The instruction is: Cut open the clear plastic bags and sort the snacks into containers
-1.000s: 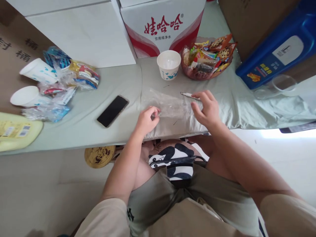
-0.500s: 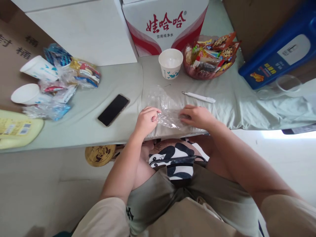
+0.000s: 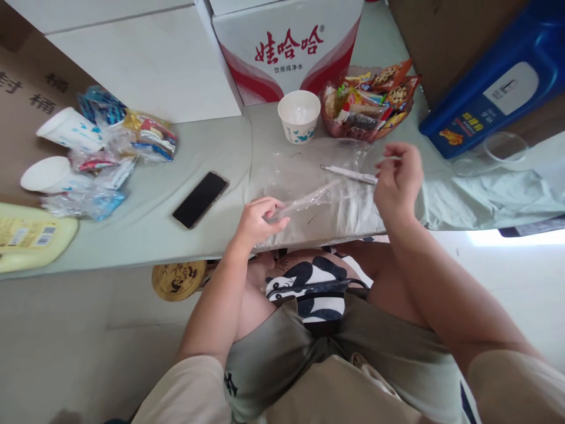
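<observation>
A thin clear plastic sheet (image 3: 309,197) is spread out between my two hands, low over the table. On its left edge, my left hand (image 3: 260,222) is closed on the film with bent fingers, the thumb lying toward the middle. My right hand (image 3: 398,179) is raised at the sheet's right side, its fingers curled on the plastic. A white utility knife (image 3: 348,173) lies just left of my right fingers, seen through the film. Beyond the sheet stands a white paper cup (image 3: 299,118) with a blue-green pattern.
A phone (image 3: 200,199) lies left of my left hand. Further left are tipped paper cups (image 3: 48,175) and wrapped snacks (image 3: 152,135). A bowl of snacks (image 3: 368,106), a blue jug (image 3: 489,88) and a clear cup (image 3: 505,147) stand right. A white-red carton (image 3: 289,53) is behind.
My right hand has moved right and away from me, past the utility knife. The crumpled plastic is now pulled out wide. My left hand has shifted slightly left and down.
</observation>
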A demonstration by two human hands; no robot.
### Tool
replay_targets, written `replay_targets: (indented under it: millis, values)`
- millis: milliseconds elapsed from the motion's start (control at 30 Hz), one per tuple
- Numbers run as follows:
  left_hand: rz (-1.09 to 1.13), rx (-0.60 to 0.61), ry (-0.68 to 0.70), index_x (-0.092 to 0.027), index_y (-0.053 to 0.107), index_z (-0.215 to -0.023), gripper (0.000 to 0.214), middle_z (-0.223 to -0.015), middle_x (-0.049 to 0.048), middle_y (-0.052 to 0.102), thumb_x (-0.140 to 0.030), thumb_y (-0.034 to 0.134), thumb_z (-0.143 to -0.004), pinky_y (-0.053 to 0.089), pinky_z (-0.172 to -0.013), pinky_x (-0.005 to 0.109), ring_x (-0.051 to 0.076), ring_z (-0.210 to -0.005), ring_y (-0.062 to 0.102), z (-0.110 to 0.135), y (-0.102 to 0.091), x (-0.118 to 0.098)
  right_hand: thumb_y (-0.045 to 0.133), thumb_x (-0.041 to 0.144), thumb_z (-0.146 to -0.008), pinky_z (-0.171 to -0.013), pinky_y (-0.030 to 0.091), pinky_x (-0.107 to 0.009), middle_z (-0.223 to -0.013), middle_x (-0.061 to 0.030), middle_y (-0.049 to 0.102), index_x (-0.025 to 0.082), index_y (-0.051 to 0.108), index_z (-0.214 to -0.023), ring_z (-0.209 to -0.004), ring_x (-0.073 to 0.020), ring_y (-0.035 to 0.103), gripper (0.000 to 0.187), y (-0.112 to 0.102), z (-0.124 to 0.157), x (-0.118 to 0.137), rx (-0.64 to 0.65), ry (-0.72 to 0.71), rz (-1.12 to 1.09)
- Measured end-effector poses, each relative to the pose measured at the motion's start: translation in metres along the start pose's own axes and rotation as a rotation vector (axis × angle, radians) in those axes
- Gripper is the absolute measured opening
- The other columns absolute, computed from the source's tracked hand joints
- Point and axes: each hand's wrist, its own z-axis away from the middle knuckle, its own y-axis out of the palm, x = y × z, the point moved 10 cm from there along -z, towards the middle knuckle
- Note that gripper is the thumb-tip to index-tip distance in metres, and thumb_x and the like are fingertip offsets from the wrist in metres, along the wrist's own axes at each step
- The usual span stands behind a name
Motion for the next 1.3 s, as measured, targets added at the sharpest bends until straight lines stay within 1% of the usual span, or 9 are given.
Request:
replay_targets:
  millis: [67, 200, 333, 567, 767, 933, 1033, 1133, 1300]
  values:
    - [0.049, 0.002, -0.017, -0.024, 0.030, -0.056, 0.044, -0.063, 0.0008, 0.063, -0.029, 0.069, -0.074, 0.050, -0.067, 0.031, 0.022, -0.083, 0.073, 0.000, 0.000, 0.002, 0.042, 0.031, -0.098, -0.087, 0.054, -0.045, -0.105, -0.0134, 0.066, 0.022, 0.062, -0.110, -0.098, -0.0265, 0.066, 0.025, -0.006, 0.010, 0.033, 0.014, -0.260, 0.011]
    - [0.102, -0.049, -0.072, -0.024, 0.028, -0.054, 0.046, -0.062, 0.0028, 0.065, -0.029, 0.065, -0.079, 0.052, -0.068, 0.032, 0.022, -0.083, 0.074, 0.000, -0.002, 0.007, 0.062, 0.041, -0.088, -0.104, 0.047, -0.052, -0.118, -0.0134, 0.071, 0.022, 0.063, -0.127, -0.119, -0.0332, 0.063, 0.044, 0.044, 0.048, 0.069, 0.492, -0.582, 0.091]
    - [0.212, -0.131, -0.159, -0.023, 0.032, -0.061, 0.038, -0.082, 0.0051, 0.076, -0.026, 0.066, -0.076, 0.056, -0.077, 0.033, 0.018, -0.079, 0.072, 0.000, -0.008, 0.019, 0.058, 0.029, -0.090, -0.098, 0.046, -0.049, -0.090, -0.0080, 0.077, 0.023, 0.074, -0.104, -0.095, -0.0283, 0.071, 0.022, 0.080, 0.060, 0.048, 0.767, -0.493, 0.327]
    - [0.203, -0.162, -0.139, -0.022, 0.058, -0.090, 0.019, -0.074, -0.0023, 0.060, -0.021, 0.064, -0.072, 0.052, -0.074, 0.029, 0.014, -0.072, 0.060, 0.000, -0.027, 0.034, 0.064, 0.037, -0.085, -0.060, 0.038, -0.031, -0.092, -0.0054, 0.076, 0.024, 0.073, -0.091, -0.073, -0.0206, 0.066, 0.017, 0.074, 0.061, 0.017, 0.970, -0.331, 0.416]
    - [0.069, 0.144, -0.118, -0.021, 0.068, -0.074, 0.013, -0.077, 0.0019, 0.063, -0.031, 0.064, -0.080, 0.050, -0.075, 0.033, 0.016, -0.074, 0.060, 0.005, -0.013, 0.021, 0.063, 0.044, -0.088, -0.078, 0.054, -0.040, -0.087, -0.0085, 0.075, 0.022, 0.069, -0.084, -0.082, -0.0247, 0.071, 0.023, 0.054, 0.043, 0.031, 0.882, -0.227, -0.083]
    - [0.313, 0.113, -0.206, -0.020, 0.062, -0.067, 0.025, -0.090, 0.0075, 0.072, -0.040, 0.068, -0.081, 0.053, -0.076, 0.034, 0.019, -0.083, 0.067, 0.005, -0.014, 0.027, 0.062, 0.070, -0.087, -0.091, 0.056, -0.051, -0.085, -0.0089, 0.076, 0.025, 0.058, -0.080, -0.105, -0.0316, 0.073, 0.046, 0.037, 0.027, 0.032, 0.673, -0.041, -0.400]
    - [0.497, 0.068, -0.288, -0.019, 0.056, -0.063, 0.034, -0.093, 0.0087, 0.074, -0.043, 0.076, -0.075, 0.056, -0.077, 0.034, 0.019, -0.084, 0.070, 0.005, -0.013, 0.037, 0.058, 0.075, -0.088, -0.074, 0.058, -0.043, -0.069, -0.0038, 0.070, 0.025, 0.054, -0.083, -0.080, -0.0252, 0.074, 0.050, 0.039, 0.025, 0.020, 0.604, 0.049, -0.423]
    - [0.635, -0.020, -0.374, -0.020, 0.045, -0.061, 0.045, -0.076, 0.0045, 0.070, -0.045, 0.082, -0.069, 0.054, -0.063, 0.028, 0.015, -0.070, 0.068, 0.004, -0.012, 0.048, 0.057, 0.069, -0.091, -0.054, 0.049, -0.032, -0.064, -0.0005, 0.068, 0.024, 0.057, -0.092, -0.047, -0.0145, 0.058, 0.045, 0.050, 0.027, -0.001, 0.645, 0.153, -0.315]
    - [0.644, -0.197, -0.554, -0.023, 0.035, -0.071, 0.052, -0.060, -0.0036, 0.061, -0.048, 0.080, -0.070, 0.032, -0.037, 0.018, 0.008, -0.044, 0.053, 0.007, -0.017, 0.075, 0.066, 0.051, -0.084, -0.056, 0.045, -0.030, -0.073, -0.0037, 0.075, 0.020, 0.066, -0.105, -0.054, -0.0151, 0.058, 0.038, 0.057, 0.028, -0.020, 0.766, 0.218, -0.119]
